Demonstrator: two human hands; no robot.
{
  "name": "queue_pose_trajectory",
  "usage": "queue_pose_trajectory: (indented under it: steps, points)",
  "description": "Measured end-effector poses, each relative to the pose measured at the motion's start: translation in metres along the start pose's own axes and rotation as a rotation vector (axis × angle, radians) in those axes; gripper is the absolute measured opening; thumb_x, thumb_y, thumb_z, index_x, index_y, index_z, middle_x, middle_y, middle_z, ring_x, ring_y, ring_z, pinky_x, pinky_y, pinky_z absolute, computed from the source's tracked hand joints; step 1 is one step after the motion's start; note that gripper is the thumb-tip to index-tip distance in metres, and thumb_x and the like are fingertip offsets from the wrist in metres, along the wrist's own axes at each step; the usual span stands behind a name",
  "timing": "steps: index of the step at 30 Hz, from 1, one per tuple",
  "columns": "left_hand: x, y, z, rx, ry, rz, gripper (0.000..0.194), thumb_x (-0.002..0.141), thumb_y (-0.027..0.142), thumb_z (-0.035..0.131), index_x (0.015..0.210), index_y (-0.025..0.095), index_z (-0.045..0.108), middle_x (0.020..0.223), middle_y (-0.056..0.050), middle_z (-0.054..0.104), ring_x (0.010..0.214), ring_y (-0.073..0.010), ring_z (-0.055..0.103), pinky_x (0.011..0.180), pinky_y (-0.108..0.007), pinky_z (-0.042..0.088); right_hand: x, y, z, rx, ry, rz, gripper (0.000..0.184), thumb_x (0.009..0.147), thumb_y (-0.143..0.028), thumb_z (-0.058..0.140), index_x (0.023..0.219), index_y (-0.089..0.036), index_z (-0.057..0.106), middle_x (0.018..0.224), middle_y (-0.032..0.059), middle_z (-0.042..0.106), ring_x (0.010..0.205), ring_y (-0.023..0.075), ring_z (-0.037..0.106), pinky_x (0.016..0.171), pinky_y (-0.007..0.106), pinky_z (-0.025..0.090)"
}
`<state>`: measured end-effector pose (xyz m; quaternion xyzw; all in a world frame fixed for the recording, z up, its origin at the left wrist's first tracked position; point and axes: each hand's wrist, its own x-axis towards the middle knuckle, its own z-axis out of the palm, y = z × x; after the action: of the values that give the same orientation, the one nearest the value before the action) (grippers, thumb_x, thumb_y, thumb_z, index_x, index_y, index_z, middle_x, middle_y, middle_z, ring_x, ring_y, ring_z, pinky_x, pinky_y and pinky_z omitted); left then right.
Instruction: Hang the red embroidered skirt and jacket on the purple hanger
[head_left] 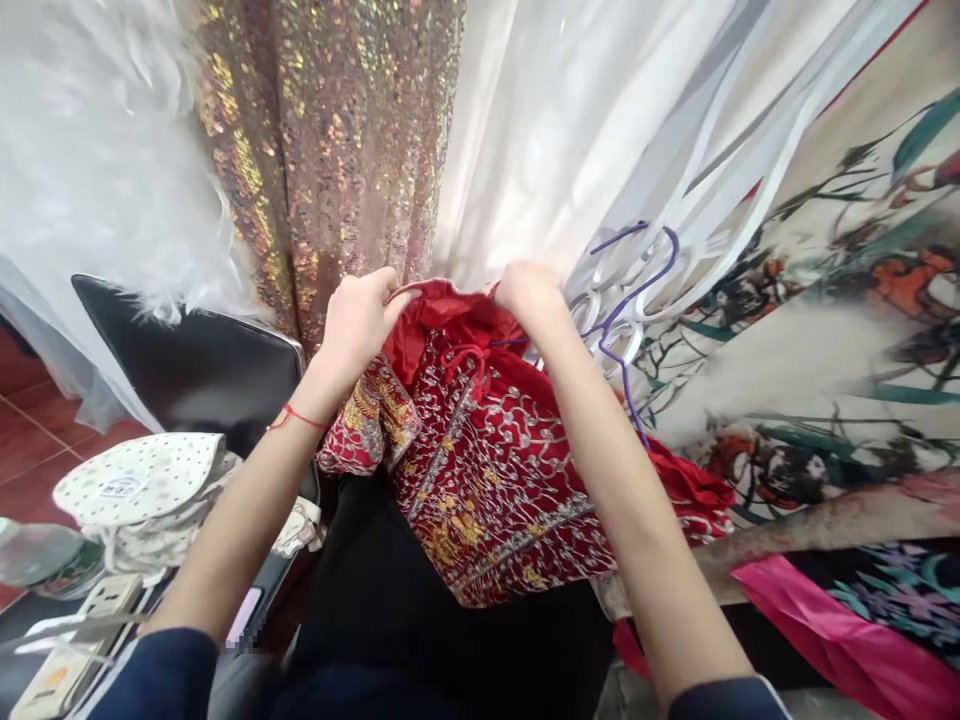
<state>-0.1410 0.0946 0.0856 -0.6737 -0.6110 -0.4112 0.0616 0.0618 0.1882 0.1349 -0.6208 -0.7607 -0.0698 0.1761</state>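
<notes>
While my left hand (pixel 358 318) pinches the top edge of the red embroidered garment with silver and gold threadwork (pixel 487 470), my right hand (pixel 531 292) grips the same edge a little further along, so both hands are closed on the cloth with a short stretch of plain red lining between them. A thin red string bracelet (pixel 294 417) circles my left wrist. The garment hangs down from my fingers across my lap, its face stiff with raised silver scrolls and patches of gold stitching, its inside smooth and unpatterned, and a short embroidered sleeve folds out to the left. Under it lies my black trousered lap (pixel 390 600), matte and plain.

Just beside my right hand, thin purple wire hangers (pixel 626 300) curl among white plastic hangers (pixel 600 300). Behind my hands hangs a rose-gold sequinned fabric (pixel 330 150), glittering and scaly, with a sheer white satin drape (pixel 555 120) next to it and fluffy white feather trim (pixel 105 150) to the left. To the right spreads a cream printed cloth with painted flowers and dark branches (pixel 825 300), and below it a bright pink folded fabric (pixel 840 640). At my left stands a black padded chair back (pixel 202 370), and near it a white dotted cloth bag (pixel 139 480) sits rumpled above a white power strip (pixel 105 600).
</notes>
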Motion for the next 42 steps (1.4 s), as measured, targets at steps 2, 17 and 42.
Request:
queue_pose_trajectory:
  steps: [2, 17, 42]
  points:
    - [0.003, 0.008, -0.002, -0.027, -0.001, 0.028, 0.025, 0.089, 0.039, 0.062, 0.073, 0.020, 0.059, 0.062, -0.001, 0.055, 0.064, -0.0159, 0.046, 0.069, -0.029, 0.038, -0.028, -0.004, -0.014, -0.067, -0.108, -0.007, 0.031, 0.083, -0.029, 0.067, 0.101, -0.006, 0.075, 0.105, 0.0275, 0.072, 0.108, 0.0424, 0.068, 0.092, 0.052, 0.051]
    - [0.001, 0.011, 0.028, -0.635, -0.684, 0.176, 0.039, 0.084, 0.059, 0.059, 0.085, 0.020, 0.064, 0.086, -0.006, 0.069, 0.084, -0.0214, 0.066, 0.074, -0.032, 0.055, -0.119, 0.005, -0.035, -0.047, -0.065, -0.200, 0.034, 0.094, -0.021, 0.039, 0.098, -0.013, 0.071, 0.092, 0.0173, 0.071, 0.087, 0.0310, 0.068, 0.079, 0.046, 0.049]
    - [0.027, 0.075, 0.044, -0.841, -0.272, 0.326, 0.035, 0.091, 0.047, 0.057, 0.075, 0.016, 0.061, 0.069, 0.000, 0.054, 0.071, -0.0135, 0.059, 0.066, -0.023, 0.050, -0.175, 0.157, -0.068, 0.794, -0.393, 0.066, 0.051, 0.081, -0.058, 0.070, 0.109, -0.016, 0.075, 0.067, 0.0046, 0.075, 0.054, 0.0146, 0.065, 0.051, 0.026, 0.049]
